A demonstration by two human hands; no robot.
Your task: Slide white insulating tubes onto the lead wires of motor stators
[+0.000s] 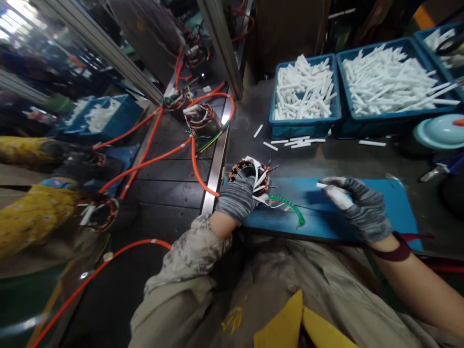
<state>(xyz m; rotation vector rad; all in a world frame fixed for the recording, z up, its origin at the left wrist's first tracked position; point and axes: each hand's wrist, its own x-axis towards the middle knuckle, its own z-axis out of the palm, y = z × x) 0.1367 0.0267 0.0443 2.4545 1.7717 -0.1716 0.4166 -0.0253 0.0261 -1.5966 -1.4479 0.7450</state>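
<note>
My left hand [237, 197], in a grey knitted glove, rests on the near side of a round wound coil part [266, 180]; its fingertips are hidden, so its grip cannot be made out. White sleeves and wire ends stick out of the coil part. My right hand [358, 208], gloved too, with white fingertips, pinches a short white tube [321, 185] above the blue mat [395, 205]. Between my hands a green strip [295, 211] curves over the mat beside the coil part.
Two blue bins [306, 126] [391, 115] of white tubes stand at the back right, loose tubes [300, 142] before them. A light-blue lidded container [440, 131] is far right. Left are more coil parts [203, 121], orange hoses [145, 164] and a co-worker's yellow sleeve [39, 212].
</note>
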